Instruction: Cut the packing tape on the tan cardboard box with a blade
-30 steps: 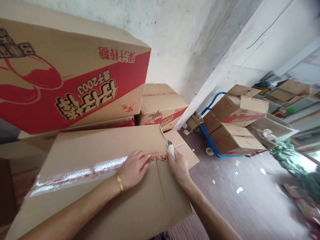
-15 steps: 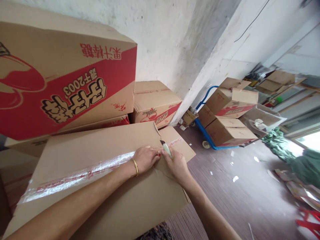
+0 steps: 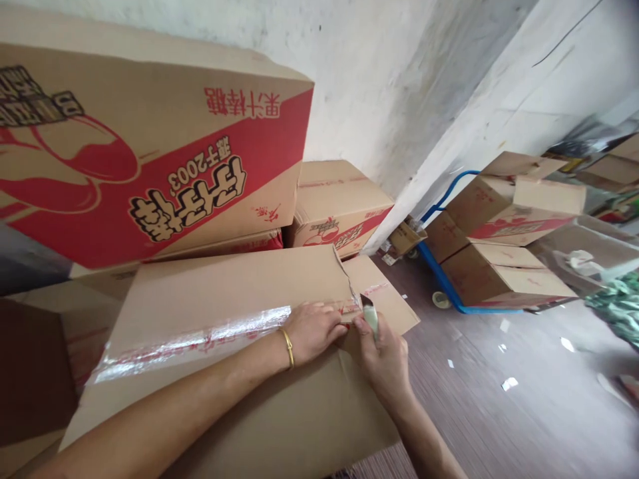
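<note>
Soft daylight, glare on tape (image 3: pixel 200 339), edges warped, blurred right

Whitewashed wall (image 3: pixel 379 80), grey plank floor (image 3: pixel 499 412), blue trolley (image 3: pixel 439 279) carrying stacked cartons (image 3: pixel 499 266).

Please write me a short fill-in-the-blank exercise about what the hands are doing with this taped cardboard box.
1. The right hand holds a small ____ at the tape seam.
2. The left hand presses flat on the ____ of the cardboard box.
3. The left wrist wears a ____ bracelet.
4. The trolley carrying boxes has a ____ frame.

Missing words: knife; top; gold; blue
</note>
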Demonstrator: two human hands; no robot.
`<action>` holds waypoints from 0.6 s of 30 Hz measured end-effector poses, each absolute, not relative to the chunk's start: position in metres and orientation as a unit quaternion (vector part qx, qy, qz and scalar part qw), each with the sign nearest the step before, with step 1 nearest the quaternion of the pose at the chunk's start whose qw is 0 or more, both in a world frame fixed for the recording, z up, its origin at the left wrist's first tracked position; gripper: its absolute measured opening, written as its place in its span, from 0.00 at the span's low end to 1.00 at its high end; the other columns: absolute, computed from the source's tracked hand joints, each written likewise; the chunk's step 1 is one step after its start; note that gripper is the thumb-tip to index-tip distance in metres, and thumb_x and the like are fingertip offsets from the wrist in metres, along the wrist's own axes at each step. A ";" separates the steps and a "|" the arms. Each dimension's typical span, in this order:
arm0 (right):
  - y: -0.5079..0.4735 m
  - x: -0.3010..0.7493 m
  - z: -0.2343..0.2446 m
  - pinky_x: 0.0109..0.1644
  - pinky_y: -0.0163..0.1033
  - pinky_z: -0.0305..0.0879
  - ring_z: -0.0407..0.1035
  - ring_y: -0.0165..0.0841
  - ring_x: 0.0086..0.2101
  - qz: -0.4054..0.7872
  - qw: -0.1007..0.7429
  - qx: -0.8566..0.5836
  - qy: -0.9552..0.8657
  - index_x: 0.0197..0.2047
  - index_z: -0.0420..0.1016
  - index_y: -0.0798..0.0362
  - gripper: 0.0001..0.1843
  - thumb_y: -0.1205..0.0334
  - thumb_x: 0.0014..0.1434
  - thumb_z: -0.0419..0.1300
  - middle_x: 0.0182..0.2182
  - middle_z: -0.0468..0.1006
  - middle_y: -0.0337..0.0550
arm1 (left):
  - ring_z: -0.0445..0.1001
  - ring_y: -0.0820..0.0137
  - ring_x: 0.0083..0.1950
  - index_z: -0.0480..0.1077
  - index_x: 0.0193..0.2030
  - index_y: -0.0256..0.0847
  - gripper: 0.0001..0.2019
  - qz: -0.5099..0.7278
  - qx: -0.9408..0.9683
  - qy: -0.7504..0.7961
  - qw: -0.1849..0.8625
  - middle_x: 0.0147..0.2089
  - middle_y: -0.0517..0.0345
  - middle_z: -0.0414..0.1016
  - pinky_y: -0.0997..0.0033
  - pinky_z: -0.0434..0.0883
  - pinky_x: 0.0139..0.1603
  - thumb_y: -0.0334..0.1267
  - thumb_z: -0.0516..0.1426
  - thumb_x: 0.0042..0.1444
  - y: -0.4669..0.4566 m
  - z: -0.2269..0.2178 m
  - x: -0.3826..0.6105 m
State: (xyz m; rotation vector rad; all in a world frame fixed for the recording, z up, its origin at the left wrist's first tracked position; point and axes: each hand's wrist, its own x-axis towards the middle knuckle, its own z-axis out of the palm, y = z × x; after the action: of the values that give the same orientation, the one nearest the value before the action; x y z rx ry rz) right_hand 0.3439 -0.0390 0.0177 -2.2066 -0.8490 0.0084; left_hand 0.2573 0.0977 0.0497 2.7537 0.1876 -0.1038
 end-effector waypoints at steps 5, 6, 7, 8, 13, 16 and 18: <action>-0.041 0.341 0.022 0.31 0.39 0.61 0.72 0.39 0.29 0.012 0.364 -0.866 -0.342 0.32 0.69 0.50 0.26 0.40 0.61 0.41 0.27 0.78 0.47 | 0.71 0.61 0.50 0.73 0.41 0.41 0.14 -0.067 0.972 0.111 0.195 0.45 0.53 0.75 0.62 0.68 0.45 0.49 0.55 0.60 0.098 0.057 0.251; -0.041 0.341 0.023 0.31 0.39 0.61 0.72 0.39 0.28 0.012 0.365 -0.866 -0.343 0.32 0.69 0.50 0.26 0.41 0.62 0.41 0.26 0.78 0.47 | 0.70 0.60 0.50 0.73 0.41 0.42 0.13 -0.070 0.973 0.115 0.186 0.46 0.54 0.75 0.62 0.67 0.44 0.48 0.55 0.60 0.097 0.058 0.251; -0.041 0.340 0.023 0.30 0.39 0.61 0.72 0.39 0.28 0.011 0.366 -0.866 -0.342 0.32 0.69 0.50 0.26 0.41 0.62 0.41 0.26 0.77 0.47 | 0.70 0.60 0.50 0.73 0.41 0.42 0.13 -0.069 0.975 0.113 0.179 0.46 0.54 0.75 0.62 0.67 0.44 0.47 0.55 0.60 0.096 0.057 0.252; -0.041 0.340 0.023 0.30 0.39 0.61 0.72 0.39 0.28 0.010 0.367 -0.866 -0.341 0.32 0.69 0.51 0.26 0.41 0.62 0.41 0.25 0.77 0.47 | 0.71 0.61 0.50 0.73 0.42 0.43 0.12 -0.064 0.977 0.108 0.174 0.46 0.55 0.76 0.62 0.67 0.44 0.47 0.54 0.61 0.096 0.057 0.253; -0.043 0.339 0.023 0.29 0.39 0.60 0.71 0.38 0.26 -0.001 0.391 -0.856 -0.338 0.30 0.69 0.50 0.27 0.39 0.62 0.41 0.23 0.76 0.46 | 0.73 0.64 0.47 0.73 0.45 0.49 0.12 -0.051 0.983 0.082 0.157 0.43 0.58 0.77 0.64 0.67 0.45 0.47 0.52 0.62 0.093 0.054 0.257; -0.045 0.338 0.022 0.27 0.38 0.60 0.71 0.38 0.25 -0.006 0.406 -0.850 -0.336 0.30 0.69 0.50 0.28 0.38 0.62 0.41 0.23 0.76 0.46 | 0.74 0.64 0.47 0.73 0.48 0.50 0.13 -0.066 0.982 0.086 0.152 0.42 0.58 0.78 0.63 0.67 0.47 0.47 0.50 0.63 0.092 0.054 0.256; -0.045 0.339 0.022 0.27 0.38 0.60 0.71 0.38 0.24 -0.004 0.409 -0.850 -0.333 0.29 0.69 0.50 0.28 0.37 0.61 0.41 0.23 0.76 0.46 | 0.74 0.64 0.46 0.73 0.47 0.50 0.14 -0.063 0.982 0.078 0.161 0.40 0.58 0.78 0.63 0.67 0.47 0.47 0.50 0.64 0.093 0.051 0.256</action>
State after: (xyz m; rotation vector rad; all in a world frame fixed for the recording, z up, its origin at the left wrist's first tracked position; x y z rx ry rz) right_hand 0.3387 -0.0454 0.0216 -2.1407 -0.8398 -0.0103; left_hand 0.2564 0.0926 0.0514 2.8045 0.2230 -0.1812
